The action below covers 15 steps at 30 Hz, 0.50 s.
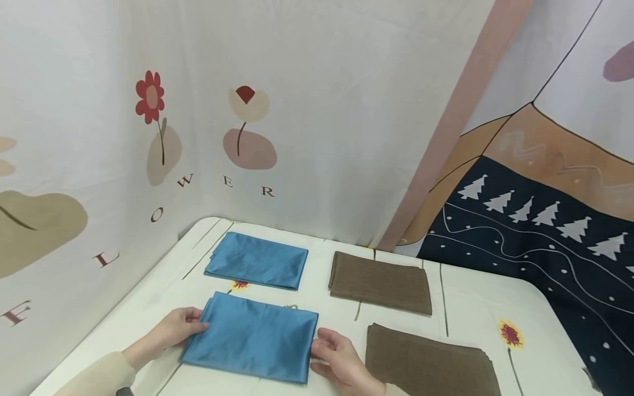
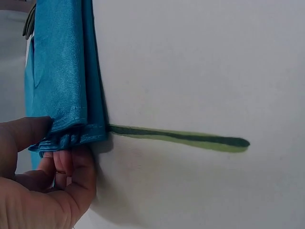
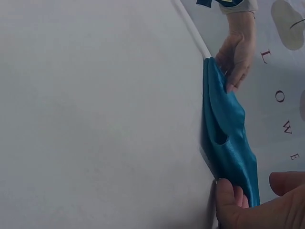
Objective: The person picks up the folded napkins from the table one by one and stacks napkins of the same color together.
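The near blue cloth (image 1: 252,338) lies folded flat at the front of the counter (image 1: 475,308), between the two hands. The left hand (image 1: 175,330) pinches its left edge, thumb on top and fingers (image 2: 83,174) bent beneath, so the gap between them is just the folded layers, which bunch a little there. The right hand (image 1: 342,360) is at the opposite edge with its fingers loosely bent against the fabric (the thumb stands off in the right wrist view); whether they have hold of it, I cannot tell.

Just behind is the far blue cloth (image 1: 257,261), also folded. To its right sits the far brown cloth (image 1: 380,283), and in front of that the near brown cloth (image 1: 431,360), just beside the right hand and cut off by the bottom of the head view.

The counter has a white cover printed with flowers. Behind it hangs a pale curtain (image 1: 337,110) with printed flowers and letters.
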Motion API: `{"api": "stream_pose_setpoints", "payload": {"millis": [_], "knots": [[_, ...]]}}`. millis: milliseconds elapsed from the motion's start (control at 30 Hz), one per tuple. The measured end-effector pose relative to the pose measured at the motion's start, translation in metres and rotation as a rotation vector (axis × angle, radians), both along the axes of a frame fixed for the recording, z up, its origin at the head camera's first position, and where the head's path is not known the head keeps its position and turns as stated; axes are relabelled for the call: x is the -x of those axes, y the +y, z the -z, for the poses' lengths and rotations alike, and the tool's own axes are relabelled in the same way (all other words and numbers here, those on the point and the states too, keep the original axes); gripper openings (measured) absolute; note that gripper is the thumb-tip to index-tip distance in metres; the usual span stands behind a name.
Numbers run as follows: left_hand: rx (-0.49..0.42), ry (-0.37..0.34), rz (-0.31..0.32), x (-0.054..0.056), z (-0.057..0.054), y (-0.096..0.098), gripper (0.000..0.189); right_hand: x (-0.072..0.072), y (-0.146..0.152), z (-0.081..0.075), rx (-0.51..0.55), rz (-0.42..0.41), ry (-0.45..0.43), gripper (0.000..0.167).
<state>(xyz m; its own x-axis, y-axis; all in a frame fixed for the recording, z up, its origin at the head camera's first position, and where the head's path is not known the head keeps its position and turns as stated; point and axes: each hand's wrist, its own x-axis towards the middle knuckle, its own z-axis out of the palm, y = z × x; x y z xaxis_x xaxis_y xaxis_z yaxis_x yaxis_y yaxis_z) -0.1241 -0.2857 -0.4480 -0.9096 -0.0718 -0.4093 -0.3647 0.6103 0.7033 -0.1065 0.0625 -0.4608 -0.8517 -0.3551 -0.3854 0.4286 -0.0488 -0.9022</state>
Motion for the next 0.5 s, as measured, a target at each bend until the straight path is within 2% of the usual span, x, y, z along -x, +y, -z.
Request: {"api": "stream_pose_setpoints", "payload": {"millis": [233,500], "knots": [[-0.015,0.027,-0.002,-0.001,0.0,0.001,0.031,0.004,-0.007,0.003,-0.003,-0.007,0.021,0.055],[-0.027,0.015,-0.017,-0.002,-0.001,0.0,0.032,0.005,-0.016,0.005,-0.111,0.023,0.068,0.056]]}}
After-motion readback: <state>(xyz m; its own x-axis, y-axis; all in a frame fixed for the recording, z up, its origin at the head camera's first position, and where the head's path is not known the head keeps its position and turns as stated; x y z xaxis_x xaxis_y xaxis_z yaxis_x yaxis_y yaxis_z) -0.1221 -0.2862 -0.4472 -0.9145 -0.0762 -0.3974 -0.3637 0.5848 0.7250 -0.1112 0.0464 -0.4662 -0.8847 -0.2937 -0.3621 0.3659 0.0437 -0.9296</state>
